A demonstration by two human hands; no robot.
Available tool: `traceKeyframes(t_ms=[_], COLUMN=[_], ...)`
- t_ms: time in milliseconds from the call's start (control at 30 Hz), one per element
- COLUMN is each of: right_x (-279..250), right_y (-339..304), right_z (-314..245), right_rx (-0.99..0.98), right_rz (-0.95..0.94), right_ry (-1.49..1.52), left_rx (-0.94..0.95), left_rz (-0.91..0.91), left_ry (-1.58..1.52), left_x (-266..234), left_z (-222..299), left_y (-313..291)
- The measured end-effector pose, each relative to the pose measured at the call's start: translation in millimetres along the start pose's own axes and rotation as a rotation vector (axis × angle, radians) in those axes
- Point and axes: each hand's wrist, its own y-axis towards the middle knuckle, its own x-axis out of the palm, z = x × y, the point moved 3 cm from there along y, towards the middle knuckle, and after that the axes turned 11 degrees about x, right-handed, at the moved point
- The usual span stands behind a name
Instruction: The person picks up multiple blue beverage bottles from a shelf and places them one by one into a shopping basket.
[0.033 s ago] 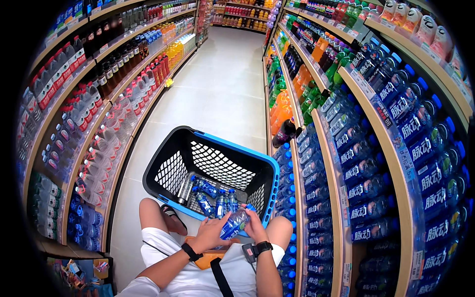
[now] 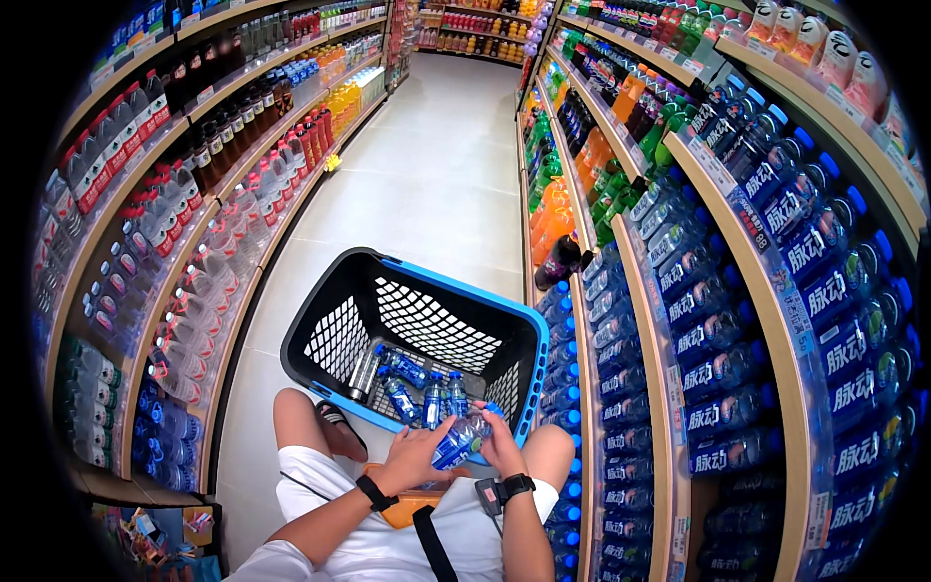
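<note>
My left hand (image 2: pixel 411 460) is wrapped round the body of a clear drink bottle (image 2: pixel 458 444) with a blue label. The bottle is tilted, its blue cap up and to the right. My right hand (image 2: pixel 500 450) is closed at the bottle's upper end, fingers by the cap; whether the cap is loose I cannot tell. Just beyond my hands stands a black shopping basket (image 2: pixel 323 291) with a blue rim. Inside it are several small blue-labelled bottles (image 2: pixel 433 400), some lying and some upright, and a silver cylinder (image 2: pixel 363 376) leaning on the near left side.
Shelves of blue-capped bottles (image 2: pixel 693 383) rise close on my right. Along the left run shelves of clear bottles with red labels (image 2: pixel 184 339). Pale floor tiles (image 2: pixel 417 145) stretch down the aisle between them. A dark box of small packets (image 2: pixel 160 538) is at lower left.
</note>
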Motion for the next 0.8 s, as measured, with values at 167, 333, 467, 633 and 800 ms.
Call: traceKeyframes(t_ms=[167, 333, 467, 633, 800], right_x=[-6, -11, -9, -10, -6], right_y=[2, 1, 1, 5, 4], right_z=[-2, -11, -11, -12, -13], right_rx=[-0.064, -0.264, -0.271, -0.226, -0.229], right_rz=[0.066, 0.138, 0.116, 0.182, 0.175], right_ry=[0.107, 0.126, 0.121, 0.182, 0.146], left_rx=[0.025, 0.207, 0.156, 0.125, 0.106], left_rz=[-0.135, -0.146, -0.181, -0.175, -0.216], left_ry=[0.053, -0.326, -0.454, -0.546, -0.511], left_x=[-11, -4, 2, 9, 1], left_z=[5, -24, -35, -51, -49], left_y=[13, 30, 35, 36, 37])
